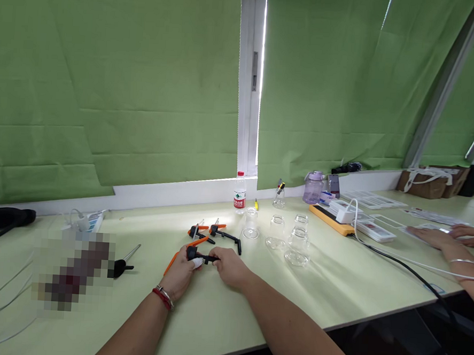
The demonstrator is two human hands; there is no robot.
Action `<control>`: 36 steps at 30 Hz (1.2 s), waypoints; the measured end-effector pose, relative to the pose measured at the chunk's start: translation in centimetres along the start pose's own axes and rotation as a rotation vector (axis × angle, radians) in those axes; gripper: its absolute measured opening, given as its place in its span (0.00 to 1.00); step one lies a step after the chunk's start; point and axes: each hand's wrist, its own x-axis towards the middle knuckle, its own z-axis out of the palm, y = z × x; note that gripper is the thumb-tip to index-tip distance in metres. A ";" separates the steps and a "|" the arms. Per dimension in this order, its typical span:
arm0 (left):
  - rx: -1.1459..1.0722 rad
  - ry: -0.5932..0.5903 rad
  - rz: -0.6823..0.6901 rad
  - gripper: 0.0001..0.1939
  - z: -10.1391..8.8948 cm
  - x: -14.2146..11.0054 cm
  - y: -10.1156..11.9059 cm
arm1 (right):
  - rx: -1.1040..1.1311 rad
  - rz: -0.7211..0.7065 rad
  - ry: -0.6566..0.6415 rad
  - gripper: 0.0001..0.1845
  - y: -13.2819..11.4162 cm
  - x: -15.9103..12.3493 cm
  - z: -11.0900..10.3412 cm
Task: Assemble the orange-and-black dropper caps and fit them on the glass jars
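Right now it's all about the black-and-orange clamp (192,254), up in both hands just over the near part of the table (212,326). The left hand (180,277) is closed around its body, orange handles jutting out past the fingers, something white showing at the thumb. Over on the other side, the right hand (228,265) has its fingertips pinched together on the end of the clamp's black arm, no gap to be seen there.

Just beyond lie two more pieces of the same colours, a left-hand clamp (198,232) and a right-hand clamp (221,231), side by side. Off to the left, a black tool with a metal rod (119,268) lies near a pixelated patch.

To the right, clear glasses (250,224) stand upside down in a loose group, and behind them there's a red-capped bottle (239,200) by the wall. Farther right comes a lilac jug (313,188), then an orange power strip (330,221), and at the far edge a co-worker's hand (432,236) rests over papers.
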 end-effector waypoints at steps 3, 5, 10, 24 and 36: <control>0.030 0.064 0.052 0.26 -0.2 0.3 -0.2 | 0.112 -0.012 -0.015 0.15 0.4 0.2 0.8; 0.081 0.105 0.144 0.28 -0.4 0.5 -0.3 | 0.258 0.043 -0.056 0.15 0.7 0.3 1.5; 0.248 0.123 0.410 0.17 0.1 0.2 0.0 | 0.688 0.177 -0.129 0.11 0.5 0.6 2.7; 0.934 0.033 0.740 0.53 0.4 -0.6 1.1 | 1.164 0.202 -0.129 0.13 -0.5 0.4 1.7; 1.127 -0.017 0.836 0.65 1.0 -0.6 0.6 | 1.270 0.266 -0.214 0.15 -0.1 0.1 1.4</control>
